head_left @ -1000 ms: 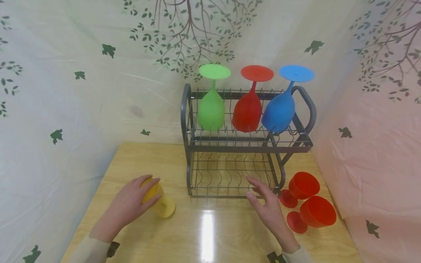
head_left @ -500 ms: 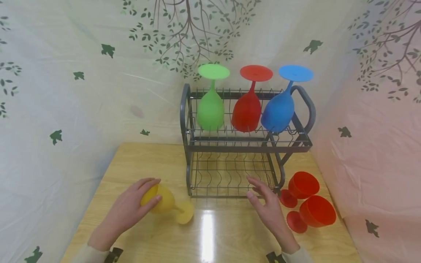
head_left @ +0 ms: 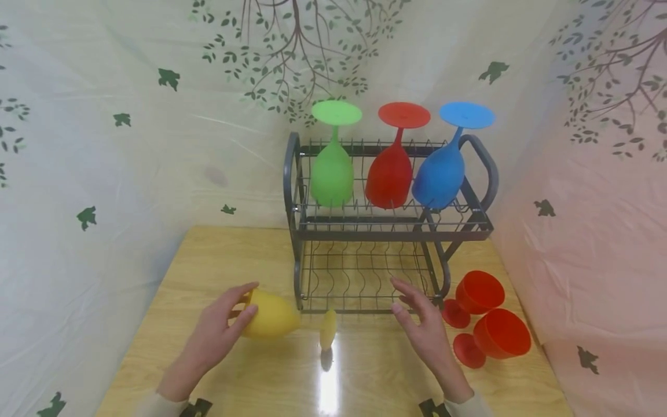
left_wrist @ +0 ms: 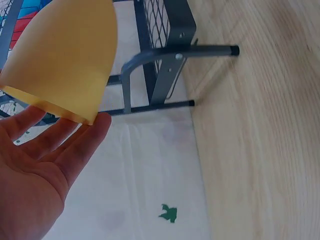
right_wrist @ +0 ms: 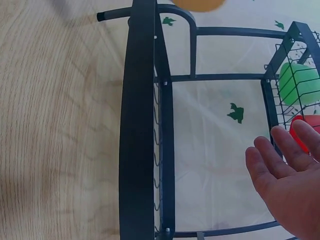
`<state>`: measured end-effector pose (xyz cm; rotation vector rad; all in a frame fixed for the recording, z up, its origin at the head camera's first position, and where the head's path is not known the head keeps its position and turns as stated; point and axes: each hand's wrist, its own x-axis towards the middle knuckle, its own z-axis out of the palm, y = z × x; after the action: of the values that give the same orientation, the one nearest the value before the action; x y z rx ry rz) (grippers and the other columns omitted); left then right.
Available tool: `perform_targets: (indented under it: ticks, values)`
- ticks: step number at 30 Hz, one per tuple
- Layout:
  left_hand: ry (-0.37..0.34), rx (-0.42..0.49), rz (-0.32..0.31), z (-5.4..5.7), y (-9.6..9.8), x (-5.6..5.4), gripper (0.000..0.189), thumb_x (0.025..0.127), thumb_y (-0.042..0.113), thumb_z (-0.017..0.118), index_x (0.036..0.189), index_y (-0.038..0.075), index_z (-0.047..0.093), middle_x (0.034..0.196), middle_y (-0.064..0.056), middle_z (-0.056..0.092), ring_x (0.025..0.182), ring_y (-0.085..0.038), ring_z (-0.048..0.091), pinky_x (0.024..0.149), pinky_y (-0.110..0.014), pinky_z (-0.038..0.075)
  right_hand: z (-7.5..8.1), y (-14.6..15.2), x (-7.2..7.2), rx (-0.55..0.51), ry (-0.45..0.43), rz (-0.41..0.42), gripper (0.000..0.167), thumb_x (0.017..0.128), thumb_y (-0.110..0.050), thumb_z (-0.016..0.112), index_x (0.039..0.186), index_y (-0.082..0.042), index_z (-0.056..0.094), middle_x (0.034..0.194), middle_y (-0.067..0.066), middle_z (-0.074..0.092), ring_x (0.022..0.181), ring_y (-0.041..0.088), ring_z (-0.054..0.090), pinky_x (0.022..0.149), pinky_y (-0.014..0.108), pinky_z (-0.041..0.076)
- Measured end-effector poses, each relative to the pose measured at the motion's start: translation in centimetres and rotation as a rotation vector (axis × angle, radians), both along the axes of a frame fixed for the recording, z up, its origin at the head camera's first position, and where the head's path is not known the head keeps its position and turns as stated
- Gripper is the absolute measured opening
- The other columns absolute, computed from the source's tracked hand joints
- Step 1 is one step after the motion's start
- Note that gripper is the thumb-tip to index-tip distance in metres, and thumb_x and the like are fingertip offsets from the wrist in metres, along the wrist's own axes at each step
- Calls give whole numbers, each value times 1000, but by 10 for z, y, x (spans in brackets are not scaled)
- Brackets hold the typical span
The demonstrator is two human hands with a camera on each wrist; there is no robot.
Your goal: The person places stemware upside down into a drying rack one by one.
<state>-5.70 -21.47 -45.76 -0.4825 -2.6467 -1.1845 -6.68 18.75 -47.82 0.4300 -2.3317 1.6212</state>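
Observation:
My left hand [head_left: 213, 333] grips a yellow plastic goblet [head_left: 271, 314] by the rim of its bowl, thumb on the near side and fingers on the far side. The goblet lies sideways in the air, its foot pointing right above the table. In the left wrist view, fingertips touch the lip of the yellow bowl [left_wrist: 70, 55]. My right hand [head_left: 424, 339] hovers in front of the rack's lower tier, fingers apart and holding nothing. Close to its right stand two red goblets [head_left: 480, 292], [head_left: 502, 333] upright on the table.
A dark two-tier dish rack [head_left: 391, 236] stands at the back. Upside down on its top tier are a green goblet [head_left: 332, 176], a red goblet [head_left: 389, 178] and a blue goblet [head_left: 440, 176]. Patterned cloth [head_left: 125, 174] hangs around the wooden table [head_left: 219, 260].
The yellow goblet has tipped from near upright onto its side and risen off the table, its foot swinging right. My left hand has shifted slightly right with it. My right hand stays put.

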Motion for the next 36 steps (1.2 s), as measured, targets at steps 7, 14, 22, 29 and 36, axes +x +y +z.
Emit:
perform_targets:
  ticks: [7, 14, 22, 29, 36]
  values:
    - [-20, 168, 22, -7, 14, 0, 38, 106, 11, 56, 143, 3, 57, 141, -23, 60, 116, -44, 66, 84, -51, 62, 0, -3, 1, -37, 13, 11, 44, 98, 4, 64, 141, -6, 62, 144, 13, 62, 129, 4, 57, 106, 18, 46]
    - [-99, 324, 58, -17, 31, 2, 36, 107, 13, 53, 143, 7, 57, 139, -22, 61, 117, -43, 67, 84, -41, 62, -1, -6, 2, -73, 18, 11, 45, 97, 6, 62, 141, -4, 61, 144, 16, 61, 129, 6, 57, 106, 19, 47]
    - [-176, 463, 96, -22, 55, 3, 36, 110, 15, 47, 144, 8, 56, 141, -20, 60, 110, -22, 68, 79, -28, 57, -4, -9, 4, -102, -1, 28, 45, 100, 5, 54, 144, -5, 58, 146, 16, 59, 129, 8, 57, 106, 18, 46]
    - [-255, 553, 136, -22, 72, 3, 38, 112, 23, 43, 146, 9, 54, 133, -17, 62, 97, -18, 64, 77, -30, 57, -6, -13, 3, -156, 39, 89, 47, 101, 4, 50, 147, -1, 53, 147, 29, 53, 134, 12, 55, 108, 22, 46]
    - [-324, 681, 135, -24, 87, 0, 44, 113, 30, 40, 147, 6, 51, 127, -20, 60, 95, -23, 64, 76, -33, 59, -10, -17, 5, -204, -14, 89, 49, 101, 0, 52, 150, -1, 49, 150, 23, 53, 136, 12, 53, 110, 22, 44]
